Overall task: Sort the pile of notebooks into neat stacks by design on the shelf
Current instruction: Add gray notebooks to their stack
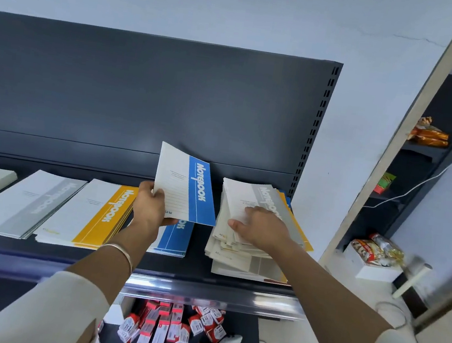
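1. Left hand (149,204) grips a blue-striped notebook (186,183) by its lower left corner, fingers curled round the edge. The notebook is held tilted just above the blue stack (177,236).
2. Right hand (260,227) rests on the unsorted pile (240,255) at the right end of the shelf (198,270), fingers flat and relaxed, gripping nothing.
3. Left of the blue stack lie a yellow stack (94,212), then a grey stack (24,203), side by side.
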The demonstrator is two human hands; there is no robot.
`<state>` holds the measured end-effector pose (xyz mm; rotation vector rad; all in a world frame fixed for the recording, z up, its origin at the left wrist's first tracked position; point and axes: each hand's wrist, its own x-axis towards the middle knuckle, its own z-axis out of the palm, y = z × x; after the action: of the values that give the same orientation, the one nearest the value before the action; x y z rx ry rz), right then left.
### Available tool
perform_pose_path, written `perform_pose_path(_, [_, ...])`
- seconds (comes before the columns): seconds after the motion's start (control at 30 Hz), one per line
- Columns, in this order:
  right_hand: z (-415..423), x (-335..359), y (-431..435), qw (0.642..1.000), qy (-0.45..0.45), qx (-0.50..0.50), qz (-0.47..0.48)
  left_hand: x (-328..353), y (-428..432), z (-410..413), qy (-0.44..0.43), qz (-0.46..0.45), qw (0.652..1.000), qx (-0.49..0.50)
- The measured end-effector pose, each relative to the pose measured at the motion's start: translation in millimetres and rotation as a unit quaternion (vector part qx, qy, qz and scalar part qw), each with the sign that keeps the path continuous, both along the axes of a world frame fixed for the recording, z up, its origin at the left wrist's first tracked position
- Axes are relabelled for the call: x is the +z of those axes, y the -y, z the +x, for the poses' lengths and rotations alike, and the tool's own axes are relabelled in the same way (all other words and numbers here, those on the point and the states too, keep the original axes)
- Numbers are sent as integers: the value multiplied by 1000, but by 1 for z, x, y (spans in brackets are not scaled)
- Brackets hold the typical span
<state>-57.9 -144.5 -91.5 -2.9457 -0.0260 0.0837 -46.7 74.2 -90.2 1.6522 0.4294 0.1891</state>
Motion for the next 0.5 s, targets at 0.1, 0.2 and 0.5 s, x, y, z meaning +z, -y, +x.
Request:
perform_pose_path(0.1, [-2,2,-8,1000,3,4,-13,-1,-3,1,-5,-3,1000,-9])
perform_pose_path(0.2, [-5,6,-7,1000,20,-7,10,-2,-7,2,-10,2,1000,-15])
perform_pose_path(0.5, [-2,13,23,981,-36,-186,32,-17,-21,5,-31,104,994,-36])
